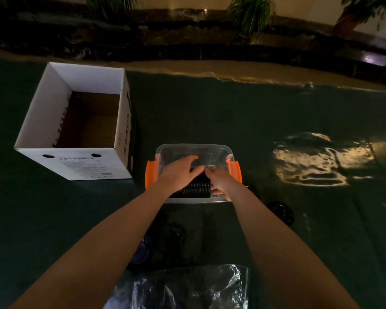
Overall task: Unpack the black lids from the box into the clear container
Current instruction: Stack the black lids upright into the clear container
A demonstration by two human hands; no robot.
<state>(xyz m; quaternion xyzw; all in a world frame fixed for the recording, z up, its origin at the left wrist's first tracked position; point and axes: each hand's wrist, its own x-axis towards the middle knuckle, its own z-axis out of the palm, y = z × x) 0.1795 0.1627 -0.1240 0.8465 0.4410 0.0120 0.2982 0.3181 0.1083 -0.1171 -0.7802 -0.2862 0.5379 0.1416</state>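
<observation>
A: Where are the black lids (195, 186) right now?

B: Packed in a row, standing on edge, inside the clear container (212, 150), in the half nearest the person. The container sits on the dark desk (210, 112) and has an orange clip (150, 175) on each side.

A: And the hands?

B: Both are down in the container. The left hand (180, 172) lies over the top of the row, its fingers (191, 160) spread forward and only lightly bent, resting on the lids rather than wrapping them. The right hand (218, 180) is at the right end of the row, its fingers (210, 172) curled in against the lids, gripping that end.

A: What about the box?

B: The white cardboard box (76, 162) stands open well to the left of the container. Its brown bottom shows, and no lids are visible in it.

A: Anything else on the desk?

B: A crumpled clear plastic bag (187, 288) lies near the person, between the forearms. A dark round thing (280, 211) sits just right of the container; it is too dim to say what it is. A bright patch of light (314, 159) falls farther right.
</observation>
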